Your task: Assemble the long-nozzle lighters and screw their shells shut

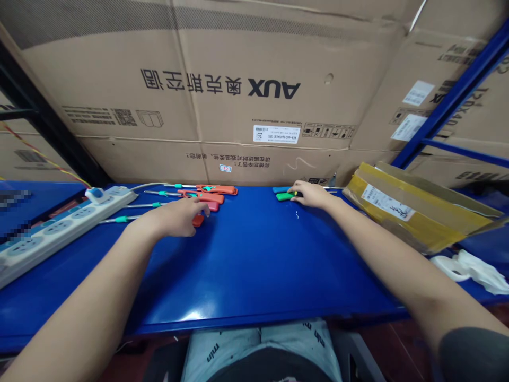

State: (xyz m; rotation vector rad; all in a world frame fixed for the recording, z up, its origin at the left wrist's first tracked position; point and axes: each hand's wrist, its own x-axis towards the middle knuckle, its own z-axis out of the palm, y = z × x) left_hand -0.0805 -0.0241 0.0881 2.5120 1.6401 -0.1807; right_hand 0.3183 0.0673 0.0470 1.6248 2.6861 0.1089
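Note:
On the left, several long-nosed lighters with red and orange handles lie side by side, their metal stems and teal collars pointing left; one orange lighter [217, 189] is at the back. My left hand [181, 216] is over the nearest orange-handled lighter [198, 220], fingers apart and partly covering it. At the back right, my right hand [312, 194] has its fingers closed around a green-handled tool [284, 197], which looks like another lighter. Behind that lies a blue-handled one [279, 189]. Thin metal stems show to the right of my right hand, partly hidden.
A white power strip [59, 228] with a plug runs along the left of the blue table [254, 265]. Large cardboard [222, 42] stands behind. On the right are a yellow-taped box [397, 201], a tape roll [449, 268], white crumpled material [483, 270] and a blue metal frame [453, 106].

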